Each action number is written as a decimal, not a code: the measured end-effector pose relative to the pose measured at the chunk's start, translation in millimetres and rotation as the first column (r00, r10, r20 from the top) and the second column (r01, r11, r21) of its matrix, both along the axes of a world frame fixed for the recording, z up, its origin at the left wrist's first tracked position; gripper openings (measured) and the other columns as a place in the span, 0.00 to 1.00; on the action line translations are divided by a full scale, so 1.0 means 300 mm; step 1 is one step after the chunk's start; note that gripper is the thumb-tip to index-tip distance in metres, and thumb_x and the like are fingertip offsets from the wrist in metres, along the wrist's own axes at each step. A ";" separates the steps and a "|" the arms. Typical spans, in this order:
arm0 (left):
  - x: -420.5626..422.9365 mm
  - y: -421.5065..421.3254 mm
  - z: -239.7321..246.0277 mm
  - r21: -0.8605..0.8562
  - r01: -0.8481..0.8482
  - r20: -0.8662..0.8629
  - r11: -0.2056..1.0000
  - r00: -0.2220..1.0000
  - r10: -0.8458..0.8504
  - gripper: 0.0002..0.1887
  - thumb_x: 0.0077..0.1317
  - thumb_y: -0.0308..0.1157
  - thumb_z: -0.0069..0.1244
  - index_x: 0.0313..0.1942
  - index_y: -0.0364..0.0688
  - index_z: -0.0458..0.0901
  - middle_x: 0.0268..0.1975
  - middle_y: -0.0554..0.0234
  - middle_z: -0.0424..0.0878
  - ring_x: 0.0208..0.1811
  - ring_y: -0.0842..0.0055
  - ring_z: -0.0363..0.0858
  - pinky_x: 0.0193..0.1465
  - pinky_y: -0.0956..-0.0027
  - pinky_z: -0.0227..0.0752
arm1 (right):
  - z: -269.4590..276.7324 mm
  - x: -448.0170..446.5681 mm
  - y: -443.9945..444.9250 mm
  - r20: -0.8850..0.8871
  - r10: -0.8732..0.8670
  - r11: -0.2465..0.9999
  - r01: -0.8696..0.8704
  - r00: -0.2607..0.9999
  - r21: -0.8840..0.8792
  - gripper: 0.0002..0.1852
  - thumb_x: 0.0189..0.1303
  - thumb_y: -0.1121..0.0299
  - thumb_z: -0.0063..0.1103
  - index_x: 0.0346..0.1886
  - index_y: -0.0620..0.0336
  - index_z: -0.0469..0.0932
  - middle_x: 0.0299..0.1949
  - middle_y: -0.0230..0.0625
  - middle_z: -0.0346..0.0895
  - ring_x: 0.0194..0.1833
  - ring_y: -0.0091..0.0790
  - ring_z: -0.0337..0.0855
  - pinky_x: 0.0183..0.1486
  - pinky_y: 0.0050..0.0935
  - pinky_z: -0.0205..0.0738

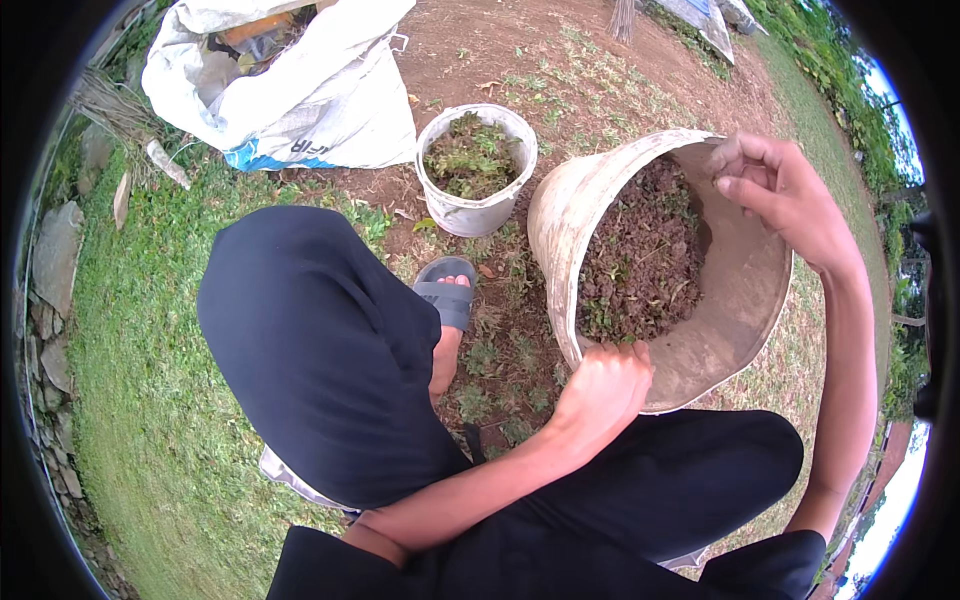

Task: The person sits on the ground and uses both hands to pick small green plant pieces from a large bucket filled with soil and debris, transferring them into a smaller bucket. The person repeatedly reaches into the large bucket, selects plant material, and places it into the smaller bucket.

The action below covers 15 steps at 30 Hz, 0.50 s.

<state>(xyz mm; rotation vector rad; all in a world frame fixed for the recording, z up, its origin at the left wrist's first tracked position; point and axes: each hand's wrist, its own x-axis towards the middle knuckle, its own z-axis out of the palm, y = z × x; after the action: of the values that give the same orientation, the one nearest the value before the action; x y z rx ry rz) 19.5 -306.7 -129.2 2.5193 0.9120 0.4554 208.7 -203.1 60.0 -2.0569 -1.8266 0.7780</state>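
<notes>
In the head view a large, dirty white bucket [555, 225] is tipped towards me on the right, with dark soil and small green plants [637, 262] inside. My left hand [607, 382] grips its near rim, fingers curled over the edge. Above the bucket's far right rim is my right hand [765, 184], fingers bent and thumb near the fingertips; whether something small is between them cannot be told. A smaller white bucket [469, 217] full of uprooted green weeds stands upright to the left of the large one.
A white woven sack [337, 112] holding mixed waste stands at the upper left. A twig broom [112, 112] lies beside it. My sandalled foot [446, 292] rests between the buckets and my knee. Stones [56, 259] edge the grass at the far left.
</notes>
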 end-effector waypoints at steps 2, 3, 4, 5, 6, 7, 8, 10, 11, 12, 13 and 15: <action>-0.002 0.001 0.004 -0.016 -0.002 0.012 1.000 1.000 0.002 0.14 0.72 0.39 0.54 0.33 0.38 0.78 0.24 0.57 0.84 0.28 0.66 0.87 0.34 0.62 0.80 | -0.089 0.074 -0.039 -0.003 -0.015 0.996 0.014 1.000 -0.087 0.10 0.63 0.70 0.71 0.45 0.62 0.85 0.29 0.25 0.79 0.29 0.15 0.73 0.36 0.23 0.68; -0.003 0.004 0.006 -0.031 0.001 0.005 1.000 1.000 0.000 0.14 0.71 0.41 0.55 0.33 0.39 0.79 0.25 0.58 0.84 0.29 0.67 0.87 0.34 0.62 0.80 | -0.147 0.108 -0.050 0.022 -0.023 0.993 0.026 0.999 -0.113 0.11 0.61 0.71 0.73 0.45 0.63 0.85 0.29 0.28 0.80 0.29 0.18 0.75 0.36 0.25 0.70; -0.004 0.006 0.008 -0.015 0.009 0.008 1.000 1.000 -0.009 0.14 0.71 0.41 0.55 0.33 0.39 0.79 0.26 0.58 0.85 0.28 0.67 0.87 0.35 0.62 0.80 | -0.203 0.140 -0.068 0.160 0.005 0.994 0.013 0.987 -0.107 0.13 0.60 0.70 0.74 0.46 0.63 0.85 0.30 0.34 0.82 0.31 0.26 0.79 0.38 0.30 0.73; -0.004 0.009 0.010 -0.009 0.011 0.009 1.000 1.000 -0.011 0.14 0.71 0.41 0.55 0.33 0.38 0.79 0.26 0.58 0.85 0.28 0.67 0.87 0.35 0.62 0.80 | -0.260 0.168 -0.082 0.286 0.046 0.996 -0.021 0.957 -0.089 0.14 0.58 0.70 0.75 0.46 0.64 0.85 0.31 0.40 0.83 0.33 0.33 0.84 0.41 0.35 0.76; -0.002 0.012 0.013 -0.046 0.014 0.016 0.999 1.000 -0.013 0.15 0.70 0.41 0.56 0.34 0.38 0.80 0.26 0.59 0.85 0.28 0.66 0.87 0.34 0.62 0.81 | -0.318 0.187 -0.095 0.310 0.063 0.996 -0.042 0.949 -0.073 0.15 0.58 0.70 0.76 0.47 0.64 0.85 0.33 0.44 0.84 0.37 0.41 0.85 0.44 0.39 0.77; -0.001 0.015 0.017 -0.030 0.010 0.030 1.000 1.000 -0.009 0.15 0.70 0.41 0.57 0.34 0.38 0.80 0.27 0.58 0.85 0.29 0.66 0.87 0.34 0.62 0.81 | -0.358 0.209 -0.104 0.314 0.090 0.995 -0.069 0.945 -0.079 0.16 0.57 0.70 0.76 0.47 0.65 0.84 0.35 0.49 0.84 0.40 0.49 0.87 0.48 0.44 0.79; -0.004 0.016 0.022 -0.028 0.006 0.031 1.000 1.000 -0.006 0.15 0.70 0.41 0.57 0.34 0.38 0.80 0.27 0.58 0.85 0.29 0.66 0.88 0.34 0.62 0.81 | -0.386 0.231 -0.112 0.292 0.091 0.994 -0.070 0.952 -0.081 0.18 0.55 0.70 0.78 0.47 0.65 0.84 0.39 0.51 0.85 0.47 0.52 0.87 0.52 0.46 0.79; -0.006 0.018 0.030 -0.007 -0.001 0.027 1.000 1.000 0.002 0.15 0.69 0.42 0.58 0.34 0.39 0.80 0.27 0.59 0.85 0.29 0.66 0.88 0.32 0.61 0.81 | -0.428 0.256 -0.119 0.289 0.090 0.995 -0.100 0.953 0.019 0.17 0.54 0.70 0.78 0.46 0.65 0.84 0.40 0.51 0.85 0.47 0.53 0.87 0.52 0.46 0.79; -0.006 0.018 0.033 -0.006 -0.004 0.013 1.000 1.000 0.004 0.15 0.69 0.42 0.58 0.34 0.39 0.81 0.26 0.59 0.85 0.28 0.66 0.88 0.31 0.61 0.81 | -0.440 0.263 -0.123 0.312 0.063 0.993 -0.090 0.948 0.071 0.17 0.54 0.71 0.78 0.46 0.65 0.84 0.40 0.51 0.85 0.47 0.53 0.87 0.52 0.45 0.79; -0.004 0.018 0.036 -0.004 -0.007 0.000 1.000 1.000 0.007 0.15 0.69 0.42 0.58 0.34 0.39 0.81 0.26 0.59 0.85 0.28 0.65 0.88 0.31 0.60 0.80 | -0.444 0.271 -0.121 0.242 0.064 0.992 -0.089 0.968 0.091 0.16 0.55 0.68 0.78 0.43 0.65 0.84 0.39 0.51 0.85 0.46 0.54 0.87 0.51 0.45 0.78; -0.004 0.019 0.038 -0.003 -0.010 -0.013 1.000 1.000 0.010 0.15 0.70 0.43 0.58 0.34 0.39 0.81 0.26 0.59 0.85 0.27 0.65 0.88 0.31 0.60 0.80 | -0.447 0.276 -0.120 0.251 0.115 0.991 -0.128 0.961 0.037 0.16 0.55 0.66 0.78 0.42 0.65 0.84 0.39 0.51 0.85 0.46 0.54 0.87 0.51 0.45 0.78; -0.001 0.022 0.040 0.022 -0.008 -0.006 1.000 1.000 0.008 0.15 0.70 0.43 0.58 0.34 0.40 0.81 0.25 0.60 0.85 0.25 0.64 0.87 0.29 0.60 0.80 | -0.449 0.283 -0.110 0.239 0.234 0.972 -0.224 0.942 -0.072 0.16 0.57 0.63 0.78 0.41 0.65 0.84 0.38 0.51 0.85 0.45 0.54 0.87 0.50 0.46 0.78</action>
<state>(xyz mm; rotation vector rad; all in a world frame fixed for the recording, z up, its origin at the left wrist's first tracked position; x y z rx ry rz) 19.1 -300.0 -117.1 2.5394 0.9246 0.4625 293.5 -236.0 -74.8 -2.0699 -2.2346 0.6463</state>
